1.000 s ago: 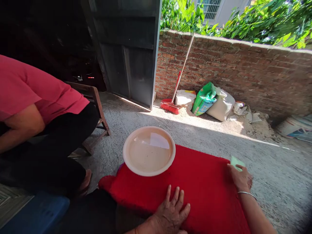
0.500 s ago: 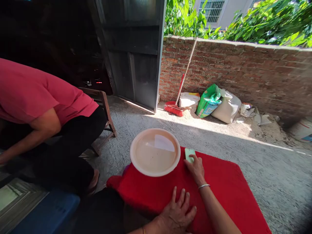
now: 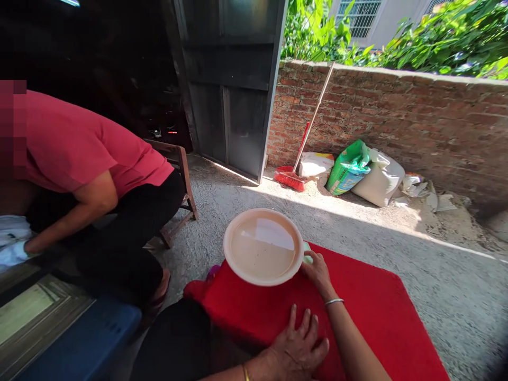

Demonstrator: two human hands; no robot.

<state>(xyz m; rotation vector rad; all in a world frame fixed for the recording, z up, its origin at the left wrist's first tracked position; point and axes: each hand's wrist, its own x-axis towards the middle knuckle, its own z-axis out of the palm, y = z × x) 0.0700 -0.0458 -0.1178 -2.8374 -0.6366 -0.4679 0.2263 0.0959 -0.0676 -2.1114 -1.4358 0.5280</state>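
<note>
My right hand [image 3: 317, 272], with a silver bangle at the wrist, is closed on a pale green phone [image 3: 308, 258]. The phone is at the right side of the basin, partly hidden by my fingers and the rim. Wide and pale, the basin [image 3: 228, 254] holds water with a bright reflection and a few dark specks. My left hand [image 3: 299, 341], wearing a gold-coloured bracelet, lies flat with fingers spread on the red cloth [image 3: 369, 307] that covers the table. The basin stands on the far left corner of this cloth.
At left a person in a red shirt [image 3: 87, 137] bends forward beside a wooden chair [image 3: 184, 174], a white cloth at one hand. A broom [image 3: 291, 181], a green sack [image 3: 349, 169] and a white sack [image 3: 381, 177] rest by the brick wall [image 3: 428, 116]. A dark metal door [image 3: 238, 106] stands behind.
My right hand has shifted the phone left, up against the basin's side. My left hand stays on the cloth. The view has turned slightly left, and a white cloth now shows near the other person's hand.
</note>
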